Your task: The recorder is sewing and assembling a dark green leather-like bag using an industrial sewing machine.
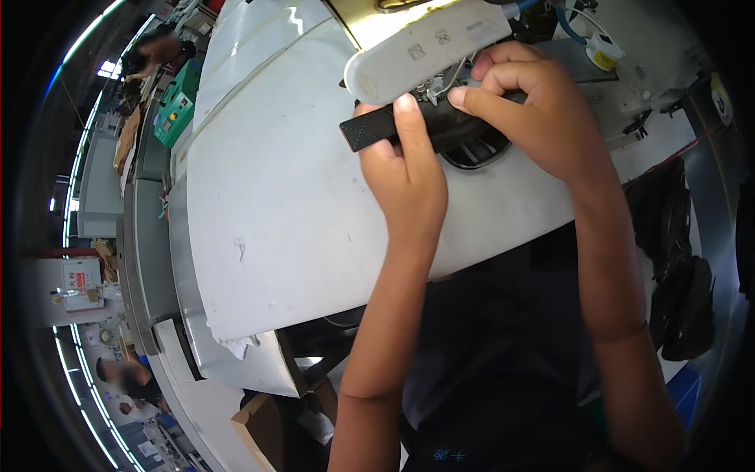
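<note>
My left hand (405,169) grips a flat black leather-like piece (368,129), thumb on top and fingers beneath. Its square end sticks out to the left. Above it is the white head of a sewing machine (429,55), with the metal presser foot (432,91) close to the piece. My right hand (543,106) is at the right of the foot, fingers curled in and thumb tip near the needle area. What lies between those fingertips is hidden. Below and between my hands, a black curved part with a zipper-like edge (476,153) hangs over the table.
The white worktable (275,197) spreads left and toward me. A cardboard box (263,429) stands below its front edge. Black material (672,259) hangs at the right. A green machine (176,102) and other people (134,381) are farther left.
</note>
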Action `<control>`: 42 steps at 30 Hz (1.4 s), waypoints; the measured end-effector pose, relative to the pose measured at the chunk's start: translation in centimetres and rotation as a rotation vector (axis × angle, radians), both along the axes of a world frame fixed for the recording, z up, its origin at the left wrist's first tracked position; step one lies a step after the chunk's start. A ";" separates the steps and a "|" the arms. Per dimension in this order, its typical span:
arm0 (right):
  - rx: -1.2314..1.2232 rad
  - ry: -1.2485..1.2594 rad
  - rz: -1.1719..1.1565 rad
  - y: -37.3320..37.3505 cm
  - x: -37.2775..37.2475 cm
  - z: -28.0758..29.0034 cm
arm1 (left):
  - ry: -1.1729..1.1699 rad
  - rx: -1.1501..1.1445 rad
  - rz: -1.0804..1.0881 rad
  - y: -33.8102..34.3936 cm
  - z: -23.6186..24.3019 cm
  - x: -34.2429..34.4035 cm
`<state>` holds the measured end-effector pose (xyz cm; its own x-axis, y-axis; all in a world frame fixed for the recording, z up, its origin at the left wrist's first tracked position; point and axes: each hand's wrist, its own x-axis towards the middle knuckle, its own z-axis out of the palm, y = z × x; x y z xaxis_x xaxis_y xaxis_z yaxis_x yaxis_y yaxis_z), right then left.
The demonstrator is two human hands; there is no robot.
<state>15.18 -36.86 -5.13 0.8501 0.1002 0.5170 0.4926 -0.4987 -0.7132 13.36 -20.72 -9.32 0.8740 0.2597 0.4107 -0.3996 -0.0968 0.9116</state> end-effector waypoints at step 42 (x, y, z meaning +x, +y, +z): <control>0.020 -0.072 -0.120 0.6 0.2 -0.9 | 0.068 -0.279 -0.172 -1.2 -0.7 -1.0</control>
